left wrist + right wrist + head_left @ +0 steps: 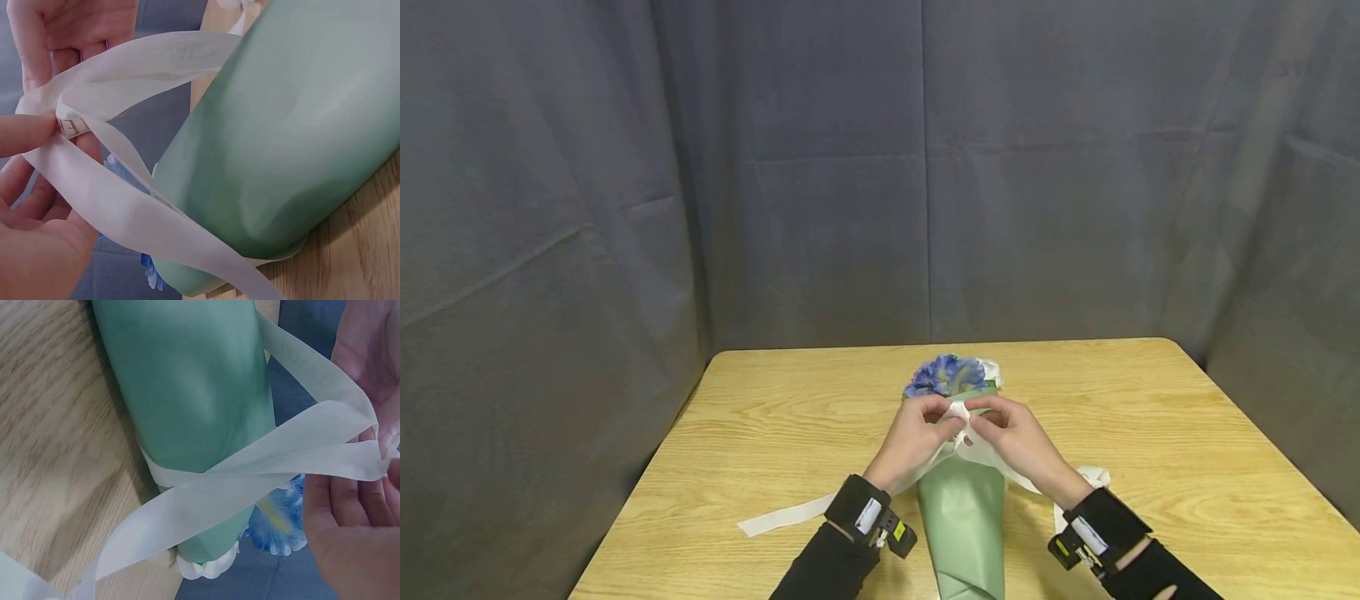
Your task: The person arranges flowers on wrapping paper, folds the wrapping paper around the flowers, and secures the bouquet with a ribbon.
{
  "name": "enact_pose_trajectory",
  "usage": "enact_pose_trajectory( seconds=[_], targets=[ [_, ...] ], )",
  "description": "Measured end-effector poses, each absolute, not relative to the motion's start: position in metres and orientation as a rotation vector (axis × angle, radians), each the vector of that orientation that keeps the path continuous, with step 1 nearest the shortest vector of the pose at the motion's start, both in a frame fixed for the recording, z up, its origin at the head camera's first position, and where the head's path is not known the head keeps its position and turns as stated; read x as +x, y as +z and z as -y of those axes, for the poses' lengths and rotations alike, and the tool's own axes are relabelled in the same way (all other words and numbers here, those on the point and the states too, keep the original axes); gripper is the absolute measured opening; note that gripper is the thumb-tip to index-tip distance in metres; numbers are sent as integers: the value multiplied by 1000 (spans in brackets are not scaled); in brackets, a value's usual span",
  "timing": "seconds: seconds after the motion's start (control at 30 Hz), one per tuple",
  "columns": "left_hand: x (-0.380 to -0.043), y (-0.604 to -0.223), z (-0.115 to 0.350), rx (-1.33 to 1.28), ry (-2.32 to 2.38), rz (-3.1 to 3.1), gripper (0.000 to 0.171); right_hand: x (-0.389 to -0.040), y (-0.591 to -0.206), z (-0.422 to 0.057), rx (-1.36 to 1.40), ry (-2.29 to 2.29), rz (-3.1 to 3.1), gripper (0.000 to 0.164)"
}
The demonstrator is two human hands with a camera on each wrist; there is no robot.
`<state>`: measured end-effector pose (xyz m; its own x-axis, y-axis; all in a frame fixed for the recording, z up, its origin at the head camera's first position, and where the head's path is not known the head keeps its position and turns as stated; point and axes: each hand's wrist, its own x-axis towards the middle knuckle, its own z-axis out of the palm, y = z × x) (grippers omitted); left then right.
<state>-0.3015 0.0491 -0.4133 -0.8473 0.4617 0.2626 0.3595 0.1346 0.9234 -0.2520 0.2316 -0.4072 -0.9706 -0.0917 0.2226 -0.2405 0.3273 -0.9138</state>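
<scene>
A bouquet wrapped in green paper (962, 517) lies on the table, its blue flowers (946, 375) and white flower (991, 371) at the far end. White ribbon (131, 222) passes round the wrap and rises to both hands. Above the bouquet, my left hand (913, 442) pinches the ribbon between thumb and fingers. Facing it, my right hand (1021, 437) pinches the ribbon too, fingertips close to the left ones. Bunched ribbon with a loop stands between the fingertips. In the right wrist view, several strands of ribbon (294, 447) converge at the right fingers.
One ribbon tail (786, 517) trails over the wooden table (760, 433) to the left. More ribbon (1093, 477) lies heaped beside the right wrist. Grey curtains (820, 208) stand behind the table and along both sides.
</scene>
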Motion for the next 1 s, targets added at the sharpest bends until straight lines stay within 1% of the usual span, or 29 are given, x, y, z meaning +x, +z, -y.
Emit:
enact_pose_trajectory(
  seconds=[0.1,0.2,0.3,0.37,0.53,0.57,0.63,0.7,0.73,0.93,1.0],
  targets=[
    [-300,-414,-49,839,1825,-2285,8,-252,-408,-230,310,1671,2462,30],
    [-297,-415,-48,816,1832,-2270,8,-253,-410,-228,276,1632,2456,23],
    [-294,-417,-46,816,1809,-2356,16,-254,-412,-228,268,1595,2439,17],
    [-291,-418,-44,861,1781,-2464,22,-253,-413,-228,264,1592,2424,16],
    [-281,-415,-37,971,1545,-2664,30,-253,-412,-229,235,1585,2404,15],
    [-280,-415,-36,984,1484,-2679,30,-253,-411,-228,232,1579,2398,15],
    [-279,-413,-36,974,1371,-2690,24,-253,-410,-228,215,1582,2392,15],
    [-278,-414,-36,971,1316,-2698,19,-253,-409,-228,202,1599,2383,16],
    [-278,-415,-37,956,1312,-2687,20,-252,-408,-228,191,1621,2379,16],
    [-276,-422,-40,799,1466,-2476,47,-250,-408,-227,157,1702,2363,20],
    [-276,-423,-42,764,1534,-2415,49,-251,-409,-227,158,1702,2364,19]
  ],
)
